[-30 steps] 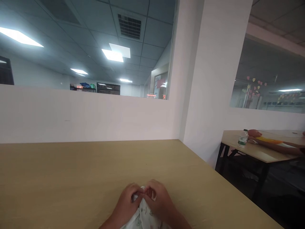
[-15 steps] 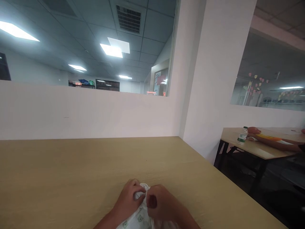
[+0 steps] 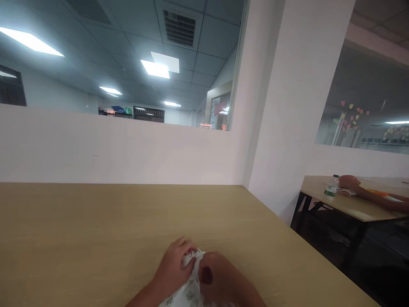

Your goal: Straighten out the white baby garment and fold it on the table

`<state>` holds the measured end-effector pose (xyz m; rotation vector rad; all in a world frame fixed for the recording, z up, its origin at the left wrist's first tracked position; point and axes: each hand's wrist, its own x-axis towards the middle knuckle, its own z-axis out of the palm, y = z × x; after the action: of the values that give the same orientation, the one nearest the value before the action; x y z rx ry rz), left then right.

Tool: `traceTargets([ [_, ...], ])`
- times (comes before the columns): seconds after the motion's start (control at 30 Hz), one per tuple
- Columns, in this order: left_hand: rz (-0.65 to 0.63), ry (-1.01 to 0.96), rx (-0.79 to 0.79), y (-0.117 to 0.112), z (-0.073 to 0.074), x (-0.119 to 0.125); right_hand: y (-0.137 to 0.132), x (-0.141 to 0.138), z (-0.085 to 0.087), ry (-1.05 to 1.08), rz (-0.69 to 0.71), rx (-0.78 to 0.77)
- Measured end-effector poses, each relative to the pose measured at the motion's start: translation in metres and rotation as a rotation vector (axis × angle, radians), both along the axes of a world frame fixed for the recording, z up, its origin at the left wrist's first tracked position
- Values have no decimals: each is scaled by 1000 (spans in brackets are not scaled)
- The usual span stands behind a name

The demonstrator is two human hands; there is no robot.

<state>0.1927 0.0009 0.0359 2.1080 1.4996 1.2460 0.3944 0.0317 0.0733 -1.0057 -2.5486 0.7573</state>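
Observation:
A white cloth with small printed figures (image 3: 188, 290) is bunched between both my hands at the bottom middle of the view, over the light wooden table (image 3: 96, 230). My left hand (image 3: 174, 268) is closed on the cloth's left side, fingers curled over its top edge. My right hand (image 3: 220, 279) is closed on its right side, thumb pressed against the fabric. The two hands touch each other. The lower part of the cloth runs out of the frame.
A white partition wall (image 3: 111, 149) rises behind the table, with a pillar (image 3: 287, 106) at its right. Another table (image 3: 351, 204) at right holds a plastic bottle (image 3: 330, 187), and another person's arm (image 3: 367, 194) rests on it. A dark gap separates the tables.
My hands have stayed together on the cloth, working its top edge; the right hand has rolled slightly over it. The view has shifted a little, and the other person's arm has shifted.

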Motion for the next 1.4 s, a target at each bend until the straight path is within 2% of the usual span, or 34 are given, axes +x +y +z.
traceTargets([
  [0.2, 50, -124, -27, -3, 31, -7, 14, 15, 17, 97, 18, -120],
  [0.3, -23, -80, -123, -4, 40, -10, 23, 26, 23, 211, 29, -230],
  [0.43, -115, 10, -272, -9, 44, -10, 31, 36, 25, 287, 49, -314],
  [0.53, -133, 35, -301, -13, 42, -4, 35, 38, 24, 307, 56, -324],
  [0.63, -119, 47, -222, -18, 37, 9, 38, 39, 23, 325, 55, -364],
  [0.73, -121, 117, -175, -23, 27, 24, 40, 40, 20, 332, 56, -408],
  [0.93, -102, 177, -235, -22, 4, 36, 41, 37, 13, 313, 46, -419],
  [1.2, -127, -149, -198, -15, 1, 22, 35, 31, 11, 236, 85, -325],
  [1.4, -96, -377, -406, -12, -5, 20, 28, 23, 8, 237, 123, -319],
])
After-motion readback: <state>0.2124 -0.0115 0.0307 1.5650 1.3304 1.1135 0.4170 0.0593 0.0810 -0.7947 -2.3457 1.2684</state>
